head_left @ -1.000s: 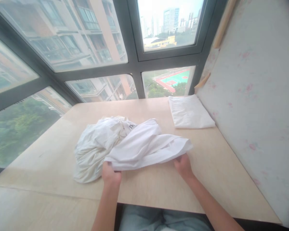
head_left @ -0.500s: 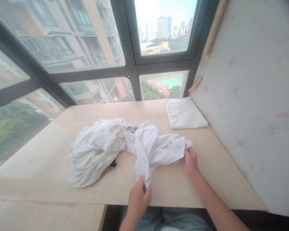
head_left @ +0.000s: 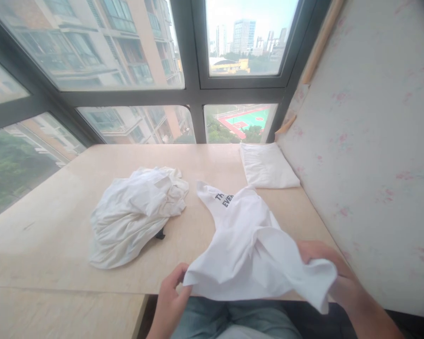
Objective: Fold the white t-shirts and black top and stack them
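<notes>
R hand (head_left: 343,281) partly behind wht printed cloth (head_left: 238,240)

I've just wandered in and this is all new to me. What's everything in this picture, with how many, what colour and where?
Printed cloth: one, white with black letters, stretched between the hands
Crumpled cloth heap: one, off-white, left on the tabletop; pieces uncountable
Small item: one, black, at the heap's near edge, unclear what
Folded cloth: one, white, far right by the wall
Tabletop: one, pale wood, under the cloths
Wall: one, whitish with pink flowers, right
Window frame: one, dark grey, behind the tabletop
Buildings: several, mixed colours, outside
Sports court: one, green and red, outside
Trees: many, green, outside
Trousers: one pair, grey-blue, bottom
Left hand: one, bare, pinching the printed cloth's corner
Right hand: one, bare, partly behind the printed cloth
</notes>
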### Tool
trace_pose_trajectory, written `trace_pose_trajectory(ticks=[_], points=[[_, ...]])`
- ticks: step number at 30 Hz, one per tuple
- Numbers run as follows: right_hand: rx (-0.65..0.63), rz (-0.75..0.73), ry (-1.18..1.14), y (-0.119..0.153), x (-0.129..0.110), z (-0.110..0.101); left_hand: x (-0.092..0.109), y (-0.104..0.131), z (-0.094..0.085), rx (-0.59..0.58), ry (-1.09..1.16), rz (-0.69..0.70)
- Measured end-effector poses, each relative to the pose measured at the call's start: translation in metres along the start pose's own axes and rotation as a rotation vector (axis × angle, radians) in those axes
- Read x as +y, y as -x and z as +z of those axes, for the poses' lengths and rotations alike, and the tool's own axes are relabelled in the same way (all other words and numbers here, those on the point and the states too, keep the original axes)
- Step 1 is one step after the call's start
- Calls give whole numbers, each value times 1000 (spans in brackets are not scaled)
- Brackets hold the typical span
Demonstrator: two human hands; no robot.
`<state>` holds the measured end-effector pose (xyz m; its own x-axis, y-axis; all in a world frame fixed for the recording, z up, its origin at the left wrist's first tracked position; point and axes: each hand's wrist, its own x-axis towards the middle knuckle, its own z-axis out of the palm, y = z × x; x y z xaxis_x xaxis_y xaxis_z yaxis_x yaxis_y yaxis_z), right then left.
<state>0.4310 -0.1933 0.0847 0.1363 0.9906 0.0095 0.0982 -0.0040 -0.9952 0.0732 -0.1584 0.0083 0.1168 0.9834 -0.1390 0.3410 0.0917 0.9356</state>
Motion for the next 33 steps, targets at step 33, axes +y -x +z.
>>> trace_pose_trajectory(ticks=[33], points=[[-141,-341,399,-62,31,95,1,13,-5,-558,7,-123]])
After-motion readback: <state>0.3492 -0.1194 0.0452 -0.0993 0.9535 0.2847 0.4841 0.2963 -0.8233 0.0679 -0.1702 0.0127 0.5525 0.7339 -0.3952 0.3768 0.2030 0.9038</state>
